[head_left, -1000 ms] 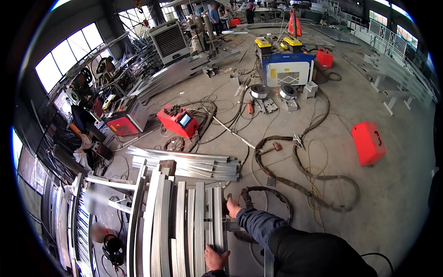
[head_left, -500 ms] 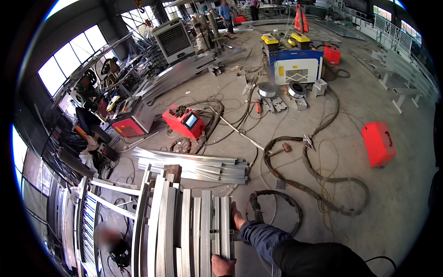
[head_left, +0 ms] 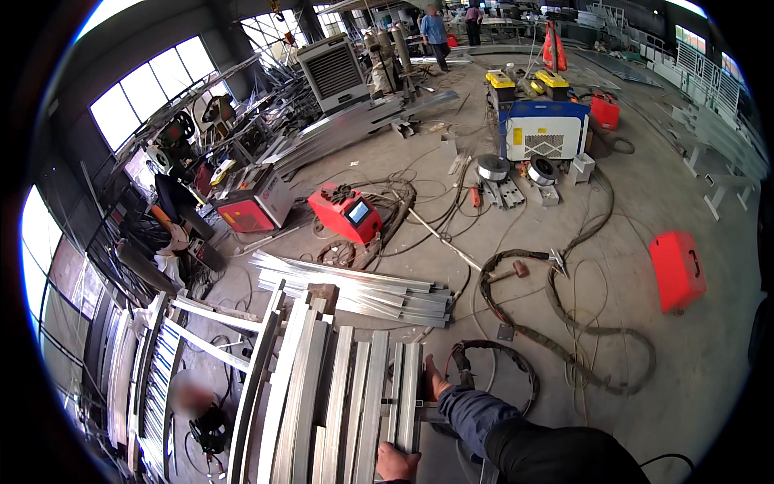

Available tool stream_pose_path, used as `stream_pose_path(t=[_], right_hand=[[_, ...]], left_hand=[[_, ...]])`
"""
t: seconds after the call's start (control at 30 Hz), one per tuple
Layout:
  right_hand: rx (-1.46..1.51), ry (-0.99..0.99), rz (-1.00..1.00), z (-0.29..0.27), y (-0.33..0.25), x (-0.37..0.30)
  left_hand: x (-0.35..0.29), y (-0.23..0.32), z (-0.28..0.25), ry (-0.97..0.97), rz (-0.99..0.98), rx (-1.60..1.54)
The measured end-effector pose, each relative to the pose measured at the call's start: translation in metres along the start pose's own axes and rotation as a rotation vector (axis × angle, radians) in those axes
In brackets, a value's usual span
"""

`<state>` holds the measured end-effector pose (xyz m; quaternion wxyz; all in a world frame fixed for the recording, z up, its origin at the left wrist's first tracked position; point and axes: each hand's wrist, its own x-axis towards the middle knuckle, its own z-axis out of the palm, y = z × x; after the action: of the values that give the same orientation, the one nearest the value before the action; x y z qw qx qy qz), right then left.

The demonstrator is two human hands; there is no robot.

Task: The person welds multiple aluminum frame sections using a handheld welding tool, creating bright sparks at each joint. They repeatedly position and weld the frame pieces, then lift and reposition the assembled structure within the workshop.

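- Galvanised steel channel [head_left: 407,395]: outermost length in a row of grey metal sections [head_left: 330,403] laid side by side on a raised rack, lower centre of the head view, above the concrete floor [head_left: 613,323].
- Handling, as judged: long, rigid and heavy; smooth coated faces likely slippery on bare skin; thin cut edges likely sharp. Best taken at two well-spaced points along the outer flange, palms clear of the ends.
- Left hand [head_left: 397,465]: at the near end of the channel, grip closed over its edge.
- Right hand [head_left: 433,379]: flat against the channel's right side further along, fingers extended and touching it; no full clasp visible; blue sleeve [head_left: 476,411] behind.
- Nearby: second bundle of sections [head_left: 355,289] lying crosswise beyond the rack; black hose loop [head_left: 492,355] just beside the right hand; red welder [head_left: 347,214] well apart.
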<state>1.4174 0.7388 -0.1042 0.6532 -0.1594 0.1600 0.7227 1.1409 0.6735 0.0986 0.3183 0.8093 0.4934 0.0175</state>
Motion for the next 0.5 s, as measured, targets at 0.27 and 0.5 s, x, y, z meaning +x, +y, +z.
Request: stream_pose_path(t=[0.27,0.5], right_hand=[[-0.001,0.158,-0.191,0.032,0.02,0.0],[-0.215,0.266,-0.221,0.038,0.028,-0.002]], left_hand=[[-0.01,0.02,-0.019,0.04,-0.142,0.078],[-0.031,0.002,-0.028,0.081,-0.123,-0.098]])
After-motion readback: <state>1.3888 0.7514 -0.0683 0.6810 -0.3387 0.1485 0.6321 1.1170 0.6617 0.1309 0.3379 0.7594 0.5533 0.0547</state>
